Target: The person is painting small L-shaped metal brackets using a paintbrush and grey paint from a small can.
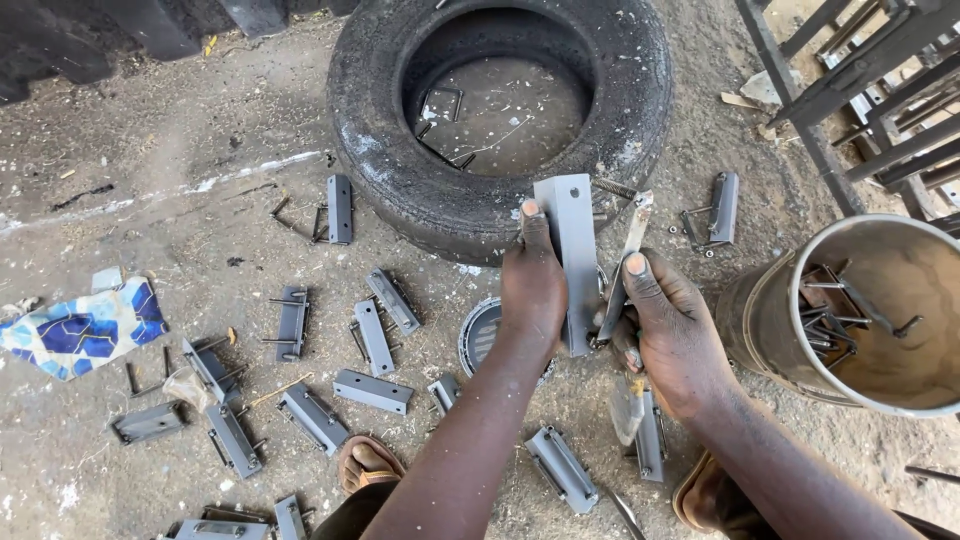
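Note:
My left hand (533,283) grips a flat grey metal plate (573,250), holding it upright in front of the tyre. My right hand (668,330) holds a thin paint-stained brush or stick (630,250) against the plate's right edge. Under my hands lies a round tin (480,335), partly hidden by my left forearm.
A worn black tyre (400,160) lies on the dirt ahead, with bent rods inside. Several grey metal bolt pieces (372,390) are scattered left and below. A bucket (770,320) of metal rods stands at the right. A metal frame (850,90) is top right, a blue cloth (80,330) left.

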